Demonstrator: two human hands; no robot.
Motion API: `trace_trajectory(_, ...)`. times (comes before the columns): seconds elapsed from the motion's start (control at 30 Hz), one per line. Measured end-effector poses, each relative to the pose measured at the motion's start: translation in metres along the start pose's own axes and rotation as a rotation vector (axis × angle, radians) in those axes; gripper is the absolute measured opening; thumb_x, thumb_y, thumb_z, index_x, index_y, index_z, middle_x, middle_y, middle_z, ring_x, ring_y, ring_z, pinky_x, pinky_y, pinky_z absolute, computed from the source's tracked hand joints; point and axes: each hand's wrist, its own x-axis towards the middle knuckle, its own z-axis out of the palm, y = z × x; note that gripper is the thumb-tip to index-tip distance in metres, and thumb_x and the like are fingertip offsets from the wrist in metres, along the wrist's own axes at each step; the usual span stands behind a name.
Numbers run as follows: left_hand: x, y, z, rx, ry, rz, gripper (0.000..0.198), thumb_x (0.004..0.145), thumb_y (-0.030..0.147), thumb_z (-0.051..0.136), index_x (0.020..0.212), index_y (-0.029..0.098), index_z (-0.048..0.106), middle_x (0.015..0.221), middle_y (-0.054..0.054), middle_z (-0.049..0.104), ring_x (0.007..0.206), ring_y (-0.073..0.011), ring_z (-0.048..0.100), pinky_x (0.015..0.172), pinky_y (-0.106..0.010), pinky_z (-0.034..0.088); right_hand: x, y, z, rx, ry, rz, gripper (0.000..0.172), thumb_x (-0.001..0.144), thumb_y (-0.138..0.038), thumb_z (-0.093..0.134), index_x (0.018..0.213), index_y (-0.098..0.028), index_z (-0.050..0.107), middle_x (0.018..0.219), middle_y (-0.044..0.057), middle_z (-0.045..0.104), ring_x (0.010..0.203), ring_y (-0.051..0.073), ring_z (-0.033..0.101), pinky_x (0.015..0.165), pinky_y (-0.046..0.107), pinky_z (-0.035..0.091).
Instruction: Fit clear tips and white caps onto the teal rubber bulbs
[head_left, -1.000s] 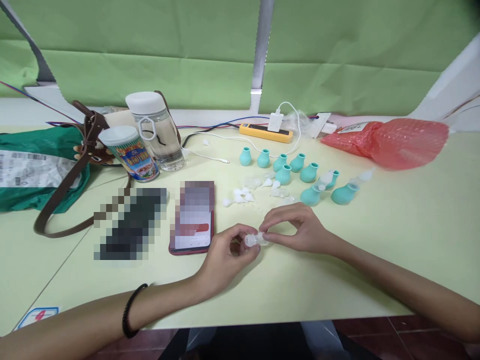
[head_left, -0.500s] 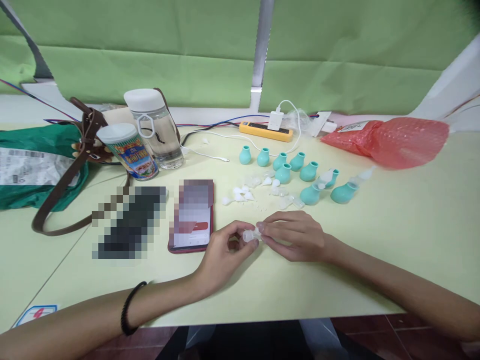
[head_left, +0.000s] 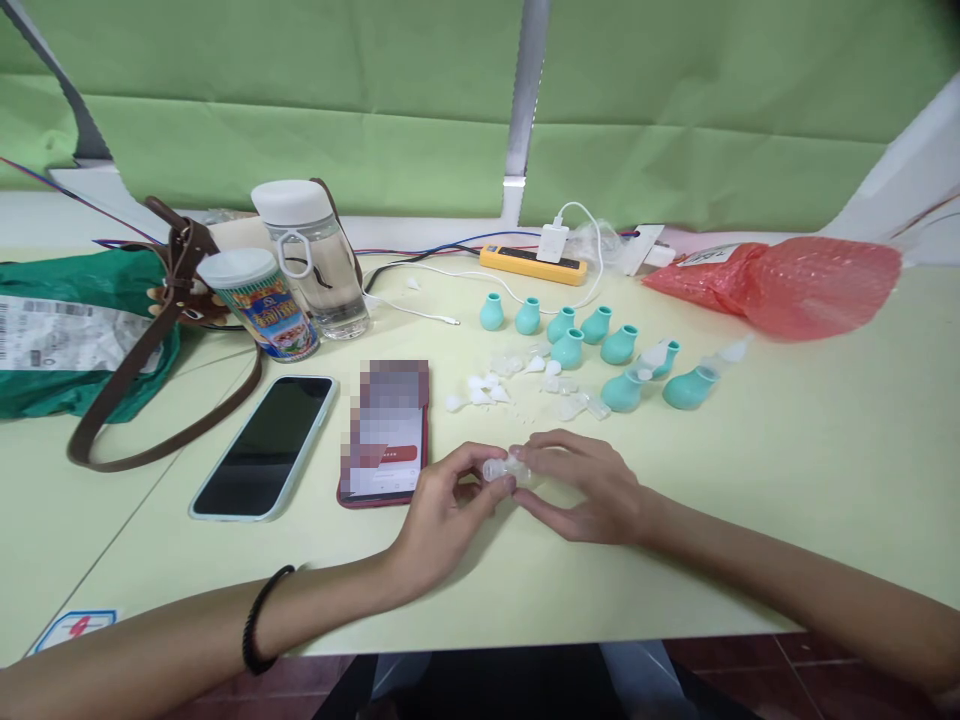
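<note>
Between my two hands, above the near middle of the table, is a small translucent plastic nozzle-like piece (head_left: 495,468). My left hand (head_left: 442,505) pinches its left end between thumb and fingers. The fingertips and thumb of my right hand (head_left: 589,485) close around its right end, partly covering it. Just beyond my hands lie small white cone-shaped pieces (head_left: 480,390) and clear plastic tubes (head_left: 583,404). Several turquoise rubber bulbs (head_left: 568,348) stand behind these. Two of the bulbs, such as the rightmost bulb (head_left: 686,388), have translucent tips attached or resting at their mouths.
A red-cased phone (head_left: 382,485) and a pale-cased phone (head_left: 262,450) lie left of my hands. Behind them stand a water bottle (head_left: 330,290) and a patterned canister (head_left: 277,318). A yellow power strip (head_left: 517,263) and red plastic bag (head_left: 817,285) lie at the back.
My right hand has shifted slightly, its fingers more spread along the plastic piece. My left hand keeps its hold in nearly the same place.
</note>
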Motion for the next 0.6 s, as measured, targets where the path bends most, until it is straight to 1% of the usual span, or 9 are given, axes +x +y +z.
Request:
trace_trajectory(0.07, 0.0, 0.0, 0.0, -0.01, 0.017, 0.007, 0.017, 0.073, 0.024, 0.057, 0.087, 0.016, 0.055, 0.079, -0.003, 0.059, 0.064, -0.011, 0.052, 0.054, -0.021, 0.043, 0.004, -0.003, 0.001, 0.09, 0.061, 0.157, 0.049, 0.066, -0.021, 0.062, 0.111, -0.02, 0.043, 0.09, 0.006, 0.062, 0.083, 0.017, 0.058, 0.07, 0.032, 0.052)
trace_trajectory(0.1, 0.0, 0.0, 0.0, -0.013, 0.019, 0.014, 0.017, 0.073, 0.024, 0.057, 0.087, 0.016, 0.056, 0.08, -0.003, 0.059, 0.065, -0.0114, 0.052, 0.055, -0.021, 0.044, 0.006, -0.004, 0.001, 0.117, 0.072, 0.182, 0.049, 0.066, -0.022, 0.063, 0.11, -0.02, 0.043, 0.09, 0.006, 0.062, 0.082, 0.017, 0.058, 0.07, 0.032, 0.051)
trace_trajectory(0.23, -0.001, -0.001, 0.001, -0.025, 0.004, 0.022, 0.017, 0.072, 0.024, 0.058, 0.087, 0.015, 0.056, 0.079, -0.004, 0.06, 0.068, -0.0126, 0.053, 0.056, -0.022, 0.045, 0.007, -0.001, 0.005, 0.152, 0.05, 0.126, 0.036, 0.067, -0.018, 0.061, 0.101, -0.021, 0.051, 0.084, 0.005, 0.062, 0.075, 0.016, 0.057, 0.066, 0.033, 0.05)
trace_trajectory(0.33, -0.002, -0.002, 0.0, -0.025, 0.001, 0.023, 0.018, 0.073, 0.024, 0.057, 0.088, 0.016, 0.055, 0.079, -0.003, 0.06, 0.065, -0.0113, 0.053, 0.056, -0.022, 0.045, 0.005, 0.003, 0.007, 0.169, 0.046, 0.095, 0.036, 0.068, -0.013, 0.06, 0.102, -0.021, 0.052, 0.083, 0.005, 0.062, 0.074, 0.015, 0.056, 0.065, 0.033, 0.05)
trace_trajectory(0.43, -0.003, -0.002, 0.0, -0.019, -0.011, 0.048, 0.017, 0.075, 0.023, 0.056, 0.09, 0.017, 0.054, 0.082, -0.003, 0.06, 0.066, -0.0113, 0.054, 0.058, -0.022, 0.045, 0.006, 0.003, 0.005, 0.172, 0.032, 0.066, 0.036, 0.068, -0.012, 0.06, 0.103, -0.02, 0.052, 0.081, 0.005, 0.063, 0.073, 0.015, 0.055, 0.064, 0.032, 0.05)
trace_trajectory(0.53, -0.004, -0.002, 0.001, -0.025, -0.023, 0.075, 0.015, 0.076, 0.022, 0.054, 0.09, 0.017, 0.054, 0.083, -0.003, 0.06, 0.073, -0.0131, 0.056, 0.063, -0.024, 0.047, 0.011, -0.002, 0.0, 0.205, 0.04, 0.118, 0.031, 0.069, -0.015, 0.059, 0.099, -0.021, 0.054, 0.077, 0.003, 0.063, 0.071, 0.014, 0.056, 0.063, 0.031, 0.05)
trace_trajectory(0.6, -0.004, -0.003, 0.001, -0.042, -0.015, 0.11, 0.015, 0.075, 0.02, 0.055, 0.09, 0.017, 0.054, 0.086, -0.004, 0.06, 0.079, -0.0143, 0.056, 0.069, -0.025, 0.047, 0.014, -0.006, -0.004, 0.283, 0.026, 0.206, 0.035, 0.068, -0.018, 0.061, 0.102, -0.02, 0.053, 0.08, 0.004, 0.063, 0.072, 0.015, 0.057, 0.065, 0.031, 0.05)
